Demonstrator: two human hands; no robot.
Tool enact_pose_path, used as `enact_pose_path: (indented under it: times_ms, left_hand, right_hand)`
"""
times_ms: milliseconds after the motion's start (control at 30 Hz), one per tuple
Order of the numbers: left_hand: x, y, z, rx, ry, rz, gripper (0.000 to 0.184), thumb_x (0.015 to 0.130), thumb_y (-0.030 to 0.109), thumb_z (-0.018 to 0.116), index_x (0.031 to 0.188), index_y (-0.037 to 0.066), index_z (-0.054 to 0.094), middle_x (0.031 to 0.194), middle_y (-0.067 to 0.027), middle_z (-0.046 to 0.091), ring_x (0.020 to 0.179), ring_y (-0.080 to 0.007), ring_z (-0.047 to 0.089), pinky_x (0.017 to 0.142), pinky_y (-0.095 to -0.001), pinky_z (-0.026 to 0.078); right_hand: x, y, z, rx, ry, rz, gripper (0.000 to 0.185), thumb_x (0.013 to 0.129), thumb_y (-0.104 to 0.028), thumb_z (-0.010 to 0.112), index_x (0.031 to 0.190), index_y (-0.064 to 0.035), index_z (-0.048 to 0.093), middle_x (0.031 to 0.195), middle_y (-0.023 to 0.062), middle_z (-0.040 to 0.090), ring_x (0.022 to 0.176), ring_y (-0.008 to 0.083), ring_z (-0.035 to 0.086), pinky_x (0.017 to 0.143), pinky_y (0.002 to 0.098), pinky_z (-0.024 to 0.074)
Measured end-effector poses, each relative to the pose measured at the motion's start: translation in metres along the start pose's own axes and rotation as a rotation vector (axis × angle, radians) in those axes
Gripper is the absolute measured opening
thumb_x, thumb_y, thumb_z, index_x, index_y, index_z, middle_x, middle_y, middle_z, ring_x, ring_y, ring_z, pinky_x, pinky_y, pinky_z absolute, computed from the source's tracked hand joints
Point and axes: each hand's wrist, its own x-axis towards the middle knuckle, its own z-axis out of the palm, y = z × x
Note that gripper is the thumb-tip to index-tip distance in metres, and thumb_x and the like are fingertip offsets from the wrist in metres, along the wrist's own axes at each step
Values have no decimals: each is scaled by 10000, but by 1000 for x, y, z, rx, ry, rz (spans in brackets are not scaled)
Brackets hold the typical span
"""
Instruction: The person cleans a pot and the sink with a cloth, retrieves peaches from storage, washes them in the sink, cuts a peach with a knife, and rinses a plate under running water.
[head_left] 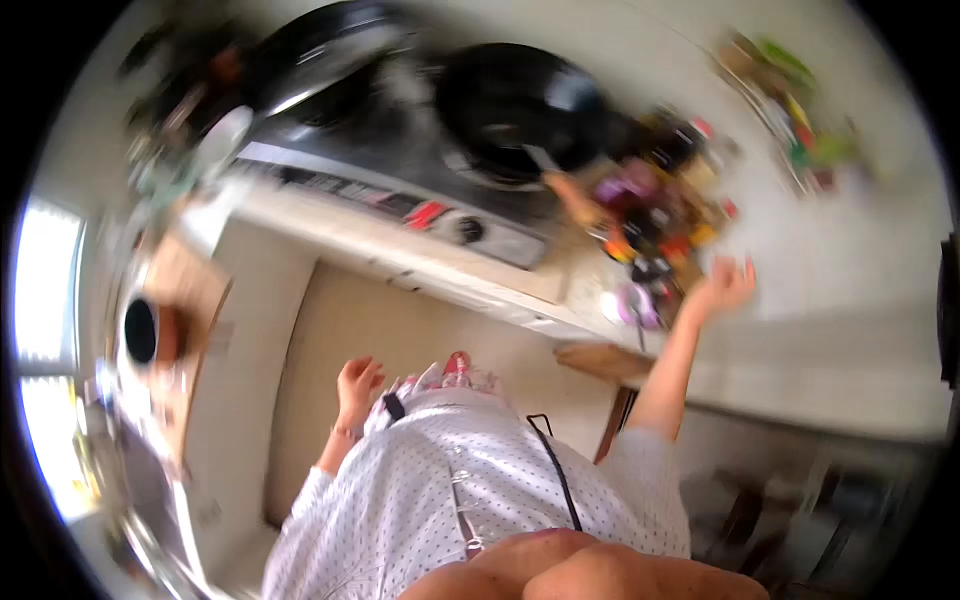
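My left hand (358,388) hangs beside my body above the floor, its fingers loosely bent, with nothing seen in it. My right hand (725,286) is stretched out to the right near a cluster of condiment bottles and jars (660,215) on the counter. Its fingers look apart and nothing shows in them, though motion blurs them. A jar with a purple band (637,306) stands just left of that hand. A dark wok (520,110) sits on the right burner, and a utensil with a wooden handle (568,195) leans over its rim.
The gas stove (400,190) also carries a second pan (330,60) on its left. Along the left wall, a dark-mouthed pot (150,330) stands on a wooden board (205,300). A rack with colourful items (785,110) is at upper right. A wooden board edge (600,360) juts out below the counter.
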Motion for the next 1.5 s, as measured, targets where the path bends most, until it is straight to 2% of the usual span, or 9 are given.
enact_pose_path:
  times_ms: [33, 100, 333, 433, 567, 767, 1033, 1433, 1500]
  left_hand:
    - [-6, 6, -3, -18, 22, -16, 235, 787, 112, 570, 963, -36, 519, 841, -97, 592, 685, -146, 585, 595, -227, 476]
    - [-10, -12, -20, -230, 50, 52, 244, 794, 91, 550, 1004, -22, 500, 930, -96, 566, 716, -154, 586, 606, -236, 477]
    - [-83, -58, -111, -252, 421, 25, 345, 743, 96, 548, 1060, -23, 482, 1010, -108, 540, 818, -140, 568, 680, -255, 470]
    - [-127, -96, -152, -283, 588, 4, 345, 741, 103, 553, 1055, -20, 485, 1003, -106, 538, 808, -141, 568, 688, -258, 467]
    - [-186, -153, -208, -434, 777, 38, 308, 735, 66, 545, 1027, -21, 495, 934, -85, 549, 717, -127, 561, 632, -245, 464]
    - [-269, -185, -262, -579, 1096, -46, 262, 763, 84, 548, 1007, -4, 512, 904, -58, 568, 710, -100, 572, 586, -219, 453]
    - [-321, -252, -246, -954, 1527, -83, 231, 789, 85, 530, 1007, 16, 503, 946, -46, 539, 718, -95, 564, 575, -189, 434]
    - [-286, -213, -298, -1156, 1639, -126, 214, 795, 78, 520, 1002, 20, 509, 936, -39, 529, 723, -87, 552, 590, -185, 427]
    - [-281, -201, -312, -1110, 1674, -135, 196, 802, 63, 512, 995, 27, 511, 929, -37, 533, 723, -88, 553, 592, -188, 430]
  right_hand:
    - [-32, -19, 5, -27, 1, 90, 383, 784, -62, 495, 1136, 42, 386, 777, 98, 532, 698, 164, 508, 636, 272, 446]
    - [-94, 0, 14, 158, -86, -106, 323, 799, -51, 469, 1107, 26, 414, 760, 97, 525, 648, 155, 485, 570, 250, 422]
    - [-330, -85, 55, 391, -1254, 180, 282, 823, -34, 445, 1092, 44, 411, 694, 66, 533, 625, 139, 506, 608, 245, 430]
    - [-397, -142, 66, 418, -1714, -247, 303, 802, -36, 481, 1099, 11, 449, 776, 75, 567, 677, 158, 540, 652, 263, 446]
    - [-480, -213, 59, 337, -2051, -624, 391, 762, -66, 535, 1143, -50, 449, 939, 114, 563, 825, 250, 554, 761, 337, 438]
    - [-582, -270, 44, 426, -2200, -1127, 458, 735, -127, 577, 1169, -79, 438, 1212, 129, 402, 1090, 286, 421, 872, 371, 380]
    - [-720, -347, 68, 759, -2131, -1662, 487, 730, -192, 612, 1178, -105, 442, 1300, 178, 298, 1196, 362, 284, 965, 469, 257]
    - [-945, -450, 151, 474, -1977, -2107, 822, 683, -460, 592, 1320, -95, 221, 1356, 201, 192, 1270, 366, 112, 1011, 493, 116]
    - [-960, -441, 148, 626, -1914, -2113, 842, 674, -481, 585, 1316, -78, 220, 1343, 228, 203, 1265, 363, 134, 1016, 484, 93]
